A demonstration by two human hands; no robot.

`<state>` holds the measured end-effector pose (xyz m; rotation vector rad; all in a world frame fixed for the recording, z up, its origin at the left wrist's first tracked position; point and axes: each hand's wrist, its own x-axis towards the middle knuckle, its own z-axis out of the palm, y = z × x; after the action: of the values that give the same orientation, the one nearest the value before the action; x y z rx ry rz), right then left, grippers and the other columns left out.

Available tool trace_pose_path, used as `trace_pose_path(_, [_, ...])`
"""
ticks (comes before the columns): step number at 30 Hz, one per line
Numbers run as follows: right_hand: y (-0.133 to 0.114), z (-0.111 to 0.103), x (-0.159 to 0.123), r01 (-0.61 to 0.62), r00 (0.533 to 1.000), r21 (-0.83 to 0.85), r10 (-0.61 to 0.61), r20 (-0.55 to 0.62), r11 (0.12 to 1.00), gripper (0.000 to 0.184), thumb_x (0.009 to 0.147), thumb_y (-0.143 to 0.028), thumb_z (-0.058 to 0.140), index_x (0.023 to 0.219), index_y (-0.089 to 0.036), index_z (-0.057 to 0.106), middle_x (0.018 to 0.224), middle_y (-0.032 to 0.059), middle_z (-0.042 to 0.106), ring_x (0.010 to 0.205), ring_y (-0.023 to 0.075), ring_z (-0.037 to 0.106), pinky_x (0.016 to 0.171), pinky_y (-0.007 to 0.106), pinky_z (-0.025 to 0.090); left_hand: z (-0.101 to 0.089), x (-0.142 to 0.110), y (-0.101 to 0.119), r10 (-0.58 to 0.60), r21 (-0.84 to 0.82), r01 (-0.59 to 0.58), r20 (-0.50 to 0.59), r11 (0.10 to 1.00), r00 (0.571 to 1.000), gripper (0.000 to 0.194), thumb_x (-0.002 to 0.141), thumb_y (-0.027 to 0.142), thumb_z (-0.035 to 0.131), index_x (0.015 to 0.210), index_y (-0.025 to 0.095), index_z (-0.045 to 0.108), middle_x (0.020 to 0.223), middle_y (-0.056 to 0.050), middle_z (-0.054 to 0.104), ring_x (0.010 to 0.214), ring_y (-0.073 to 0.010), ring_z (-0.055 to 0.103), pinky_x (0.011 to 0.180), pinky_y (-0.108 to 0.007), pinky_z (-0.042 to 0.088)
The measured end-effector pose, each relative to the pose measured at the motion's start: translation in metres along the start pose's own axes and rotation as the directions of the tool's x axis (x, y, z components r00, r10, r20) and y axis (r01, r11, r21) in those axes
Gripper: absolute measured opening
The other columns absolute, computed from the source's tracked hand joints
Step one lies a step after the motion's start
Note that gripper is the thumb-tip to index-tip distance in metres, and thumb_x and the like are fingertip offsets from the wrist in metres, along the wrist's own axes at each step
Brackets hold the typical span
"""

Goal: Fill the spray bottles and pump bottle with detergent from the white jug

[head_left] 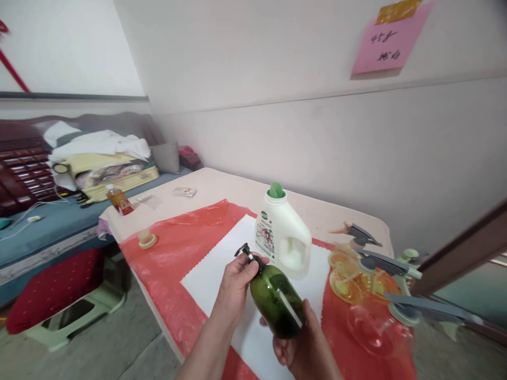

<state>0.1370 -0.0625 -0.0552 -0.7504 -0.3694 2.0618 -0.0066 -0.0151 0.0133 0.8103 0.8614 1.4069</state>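
A dark green pump bottle (276, 302) is held tilted between my two hands, above a white sheet (216, 261). My left hand (237, 279) is closed on the black pump head (249, 255) and collar, its thumb and fingers pinching there. Lower down, my right hand (298, 343) wraps round the bottle's base; some of its fingers are hidden behind the bottle. Just beyond, a white detergent jug (287, 232) stands upright on the sheet, a green piece (276, 190) showing in its uncapped-looking mouth.
Several spray bottles (380, 327) stand at the right on red plastic (162, 264). A pale cap (148, 239) lies left; a drink bottle (119, 199) is at the table's far left edge. A red-topped stool (59, 290) stands left of the table. A wall runs behind.
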Motion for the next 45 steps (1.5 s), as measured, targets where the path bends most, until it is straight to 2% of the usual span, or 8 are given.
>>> trace_pose_path(4, [-0.004,-0.004,0.004,-0.267,0.964,0.091,0.265,0.037,0.959,0.081,0.071,-0.084,0.044,0.101,-0.011,0.065,0.078,0.0149,0.072,0.045,0.0156,0.062,0.036,0.02,0.039,0.001,-0.001,0.0,-0.027,0.003,0.027,0.031,1.0,0.999,0.027,0.073,0.035,0.076,0.091,0.016,0.07,0.094,-0.009,0.07,0.083,-0.0188,0.06,0.078,-0.029,0.044])
trace_pose_path(8, [-0.001,-0.002,0.005,-0.102,0.995,0.089,0.102,0.004,0.991,0.062,0.068,-0.068,0.068,0.111,-0.024,0.06,0.094,0.0063,0.072,0.065,0.0206,0.069,0.038,0.019,0.04,0.001,0.001,-0.004,-0.018,-0.017,0.017,-0.075,1.0,0.997,0.028,0.072,0.038,0.076,0.09,0.016,0.07,0.093,-0.008,0.07,0.083,-0.0193,0.061,0.077,-0.03,0.045])
trace_pose_path(11, [0.002,0.0,0.005,0.085,0.996,0.057,-0.083,-0.044,0.995,0.046,0.068,-0.051,0.076,0.101,-0.022,0.062,0.072,-0.0002,0.068,0.044,0.0077,0.054,0.036,0.015,0.031,-0.001,0.002,-0.003,-0.004,-0.004,0.004,-0.103,1.0,0.995,0.027,0.073,0.038,0.076,0.09,0.017,0.071,0.093,-0.008,0.07,0.086,-0.0198,0.062,0.08,-0.03,0.044])
trace_pose_path(18, [-0.002,0.005,0.003,-0.195,0.981,0.149,0.191,0.043,0.969,0.069,0.079,-0.076,0.045,0.104,-0.014,0.061,0.074,0.0075,0.069,0.034,0.0035,0.044,0.034,0.015,0.023,-0.002,0.001,-0.002,-0.007,0.075,0.01,-0.045,0.997,0.999,0.024,0.076,0.036,0.074,0.09,0.017,0.07,0.092,-0.006,0.069,0.085,-0.0193,0.061,0.08,-0.03,0.044])
trace_pose_path(24, [0.0,0.006,-0.001,0.039,0.997,0.067,-0.035,-0.063,0.997,0.042,0.072,-0.044,0.075,0.104,-0.022,0.058,0.072,-0.0035,0.064,0.047,0.0041,0.05,0.043,0.014,0.032,-0.004,0.002,-0.005,0.012,0.055,-0.007,-0.089,0.998,0.996,0.024,0.077,0.035,0.072,0.092,0.018,0.068,0.095,-0.007,0.069,0.087,-0.019,0.061,0.081,-0.03,0.045])
trace_pose_path(32, [0.001,0.01,0.004,-0.089,0.996,0.009,0.089,0.017,0.996,0.075,0.084,-0.076,0.031,0.108,-0.011,0.059,0.068,0.0072,0.065,0.032,0.0037,0.036,0.034,0.018,0.018,-0.007,0.004,-0.006,0.001,0.116,0.01,-0.092,0.993,0.996,0.026,0.077,0.036,0.072,0.092,0.015,0.066,0.093,-0.007,0.068,0.086,-0.0185,0.06,0.081,-0.03,0.045])
trace_pose_path(38, [0.004,0.003,0.009,-0.178,0.932,-0.116,0.129,-0.34,0.977,0.047,0.089,-0.062,0.043,0.107,-0.019,0.052,0.078,0.0034,0.068,0.038,0.0058,0.047,0.037,0.017,0.027,-0.016,0.016,-0.012,0.088,0.205,-0.03,-0.282,0.978,0.955,0.035,0.069,0.039,0.078,0.092,0.015,0.067,0.09,-0.005,0.068,0.084,-0.0173,0.059,0.077,-0.028,0.045])
trace_pose_path(45, [0.002,-0.007,0.01,-0.09,0.918,-0.166,0.017,-0.396,0.982,0.031,0.081,-0.045,0.061,0.096,-0.019,0.052,0.091,0.0038,0.069,0.051,0.005,0.055,0.046,0.017,0.035,-0.023,0.032,-0.013,0.293,0.375,-0.154,-0.347,0.914,0.891,0.028,0.064,0.035,0.078,0.082,0.017,0.066,0.083,-0.002,0.065,0.08,-0.016,0.058,0.075,-0.028,0.045])
